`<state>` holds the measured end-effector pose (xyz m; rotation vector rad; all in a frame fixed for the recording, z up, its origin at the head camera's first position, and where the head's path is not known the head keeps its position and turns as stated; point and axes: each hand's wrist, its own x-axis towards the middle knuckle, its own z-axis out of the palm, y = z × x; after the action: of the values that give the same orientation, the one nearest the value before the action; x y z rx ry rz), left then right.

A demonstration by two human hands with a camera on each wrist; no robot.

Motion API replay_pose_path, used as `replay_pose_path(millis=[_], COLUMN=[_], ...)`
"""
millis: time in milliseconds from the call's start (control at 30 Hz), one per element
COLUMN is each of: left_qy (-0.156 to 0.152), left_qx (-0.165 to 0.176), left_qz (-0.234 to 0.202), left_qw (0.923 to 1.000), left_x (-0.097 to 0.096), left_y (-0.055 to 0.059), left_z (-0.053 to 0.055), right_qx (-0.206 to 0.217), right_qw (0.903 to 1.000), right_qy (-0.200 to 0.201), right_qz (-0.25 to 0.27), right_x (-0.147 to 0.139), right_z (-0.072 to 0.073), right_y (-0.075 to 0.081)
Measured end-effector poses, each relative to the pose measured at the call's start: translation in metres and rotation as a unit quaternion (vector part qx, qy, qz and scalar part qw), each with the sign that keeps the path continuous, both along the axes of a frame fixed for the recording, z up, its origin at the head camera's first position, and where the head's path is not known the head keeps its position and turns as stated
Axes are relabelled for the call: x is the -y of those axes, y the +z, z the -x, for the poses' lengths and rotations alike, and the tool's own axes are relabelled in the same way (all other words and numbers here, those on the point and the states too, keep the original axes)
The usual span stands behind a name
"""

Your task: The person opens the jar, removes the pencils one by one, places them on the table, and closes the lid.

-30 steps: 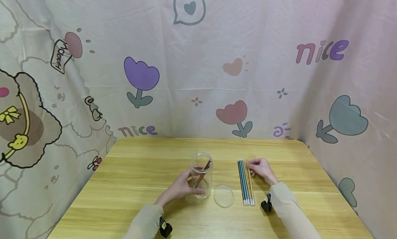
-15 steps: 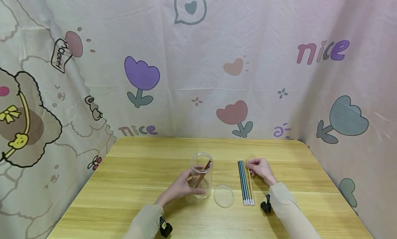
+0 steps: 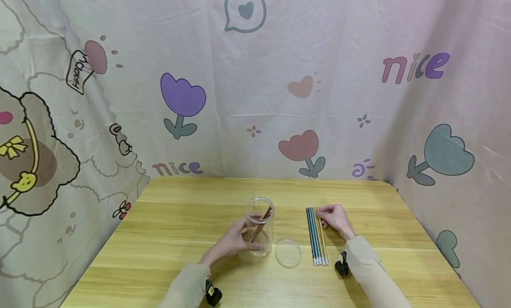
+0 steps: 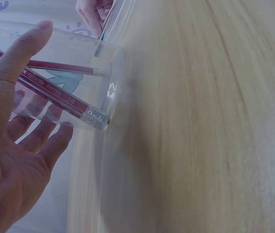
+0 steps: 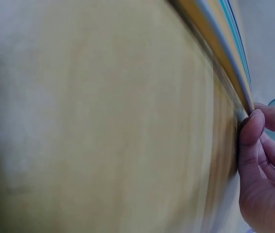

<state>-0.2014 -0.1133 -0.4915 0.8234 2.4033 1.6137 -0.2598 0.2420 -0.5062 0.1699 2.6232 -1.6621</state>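
Observation:
My left hand [image 3: 231, 242] grips a clear round jar [image 3: 268, 241] that stands upright and uncapped on the table. Inside the jar lean several red pencils [image 4: 55, 92], eraser ends down, as the left wrist view shows. To the right, my right hand [image 3: 336, 218] pinches the far end of a yellow pencil [image 5: 225, 51] between thumb and index finger. That pencil lies at the right side of a row, beside several blue-green pencils [image 3: 312, 232]. The row's metal eraser ends point toward me.
A clear round lid [image 3: 276, 253] lies flat between the jar and the pencil row. The wooden table [image 3: 179, 201] ends at the back against a printed cloth [image 3: 239, 86]. Each wrist wears a small black camera [image 3: 213, 294].
My right fingertips have shifted very slightly left with the far end of the yellow pencil. The left hand and the jar stay in place.

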Motion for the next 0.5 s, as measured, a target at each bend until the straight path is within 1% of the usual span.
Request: replay_pose_path(millis=[233, 333, 500], left_qy=[0.005, 0.003, -0.001], left_qx=[0.004, 0.004, -0.013], left_qz=[0.0, -0.004, 0.005], left_qw=[1.0, 1.0, 0.9999], left_x=[-0.0005, -0.0006, 0.0002], left_y=[0.0011, 0.0011, -0.0005], left_z=[-0.0009, -0.0008, 0.0006], right_qx=[-0.003, -0.005, -0.008], right_qw=[1.0, 1.0, 0.9999], right_qy=[-0.002, -0.003, -0.005], right_qz=[-0.003, -0.006, -0.009], right_x=[0.0002, 0.0005, 0.001], right_z=[0.0, 0.0002, 0.0004], right_y=[-0.001, -0.0012, -0.0011])
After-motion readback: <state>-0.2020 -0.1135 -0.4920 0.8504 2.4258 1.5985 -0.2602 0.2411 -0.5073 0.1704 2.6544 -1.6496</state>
